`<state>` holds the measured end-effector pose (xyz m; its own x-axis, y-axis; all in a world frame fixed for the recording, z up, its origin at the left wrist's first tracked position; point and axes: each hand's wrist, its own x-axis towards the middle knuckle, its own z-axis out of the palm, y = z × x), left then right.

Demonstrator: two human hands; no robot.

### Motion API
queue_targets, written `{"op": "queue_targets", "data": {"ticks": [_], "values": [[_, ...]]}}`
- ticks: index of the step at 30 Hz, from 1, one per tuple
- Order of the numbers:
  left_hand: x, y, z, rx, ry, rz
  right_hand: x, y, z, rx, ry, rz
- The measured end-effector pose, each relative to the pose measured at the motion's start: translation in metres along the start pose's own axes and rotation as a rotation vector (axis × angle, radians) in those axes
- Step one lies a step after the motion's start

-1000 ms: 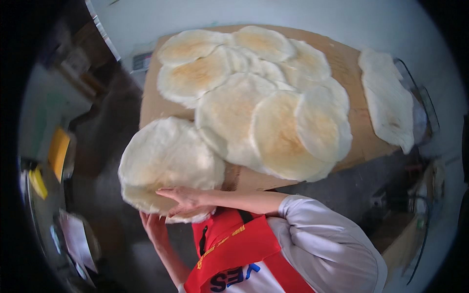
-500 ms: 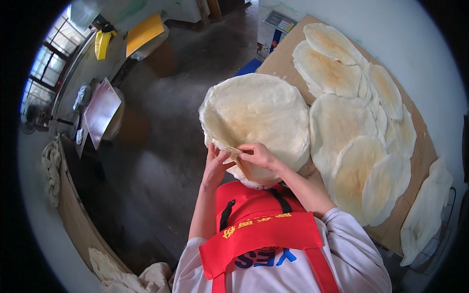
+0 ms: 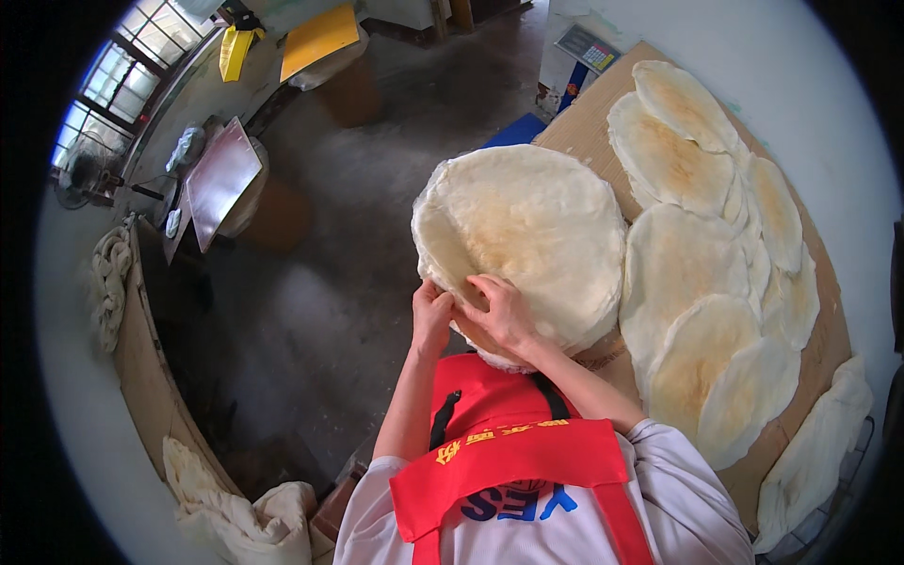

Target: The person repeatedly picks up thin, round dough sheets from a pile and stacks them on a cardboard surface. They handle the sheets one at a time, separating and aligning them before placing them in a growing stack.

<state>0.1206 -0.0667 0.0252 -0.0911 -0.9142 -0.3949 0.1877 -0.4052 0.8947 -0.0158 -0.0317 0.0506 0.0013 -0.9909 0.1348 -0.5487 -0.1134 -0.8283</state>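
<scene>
Two brown tubs (image 3: 352,96) stand at upper left, one beneath a yellow board (image 3: 320,40), the other beneath a shiny board (image 3: 223,179); their contents are hidden. Nearer, a thick, pale round pad (image 3: 551,240) lies at the left edge of a cardboard-topped bench (image 3: 586,127), its near-left rim folded inward. The left hand (image 3: 432,315), fingers closed, pinches that rim; the right hand (image 3: 499,313), fingers partly spread, rests on the fold, its grip unclear

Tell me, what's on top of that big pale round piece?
The right hand rests on the round piece; the left hand holds its lower-left edge, which seems folded inward. Whatever the hands and fold cover can't be seen.
</scene>
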Motion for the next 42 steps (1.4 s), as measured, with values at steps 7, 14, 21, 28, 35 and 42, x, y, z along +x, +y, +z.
{"op": "queue_targets", "data": {"ticks": [7, 14, 21, 28, 35, 42], "values": [[-0.003, -0.002, -0.017, -0.127, -0.047, -0.085, 0.026, 0.033, -0.035, 0.395, -0.052, 0.382], [-0.020, 0.047, 0.018, 0.040, -0.181, -0.108, 0.035, 0.031, -0.026, 0.431, -0.272, 0.301], [-0.009, 0.011, 0.001, 0.116, -0.037, -0.085, 0.027, 0.029, -0.004, 0.471, -0.354, 0.406], [0.000, -0.033, -0.033, 0.031, -0.012, -0.105, 0.055, 0.062, -0.051, 0.380, -0.172, 0.392], [0.024, 0.013, -0.013, 0.112, 0.098, 0.006, 0.043, 0.036, -0.014, 0.243, -0.207, 0.153], [0.042, 0.000, -0.017, 0.136, 0.287, 0.077, 0.057, 0.034, -0.020, 0.099, -0.312, 0.317]]}}
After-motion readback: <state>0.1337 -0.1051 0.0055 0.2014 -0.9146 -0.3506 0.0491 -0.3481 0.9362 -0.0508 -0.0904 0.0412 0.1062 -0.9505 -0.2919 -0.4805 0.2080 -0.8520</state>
